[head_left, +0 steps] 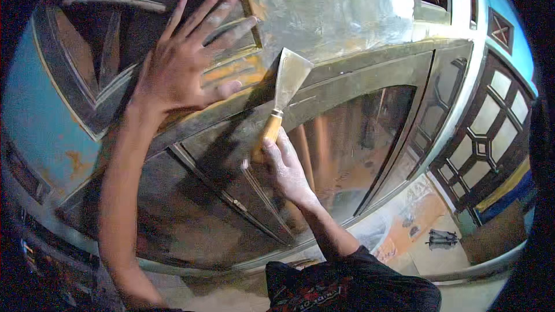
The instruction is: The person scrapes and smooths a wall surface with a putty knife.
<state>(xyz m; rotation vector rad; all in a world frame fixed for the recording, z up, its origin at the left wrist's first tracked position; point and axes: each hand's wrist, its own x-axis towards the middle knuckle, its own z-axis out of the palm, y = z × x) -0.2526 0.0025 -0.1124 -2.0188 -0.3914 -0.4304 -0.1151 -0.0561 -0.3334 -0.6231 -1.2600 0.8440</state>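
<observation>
My right hand [286, 167] is closed around the wooden handle of a putty knife [293, 78], its broad metal blade pointing up. The blade's edge is near the dark wooden door frame [370, 68], just below a grey-white smeared wall patch [341, 11]; I cannot tell whether it touches. Whitish dust coats the fingers of this hand. Up and to the left, my left hand [176, 66] is open with fingers spread and holds nothing. It is over the corner between the window frame and the yellowish wall strip; whether the palm presses on the surface is hidden.
A dark window frame [98, 101] with crossed bars stands at upper left, beside blue wall. Below the beam is a dark door with an arched glass pane [347, 144]. At right stands a paned door [483, 127]. An orange sheet [419, 219] and a small dark object [442, 238] lie on the floor.
</observation>
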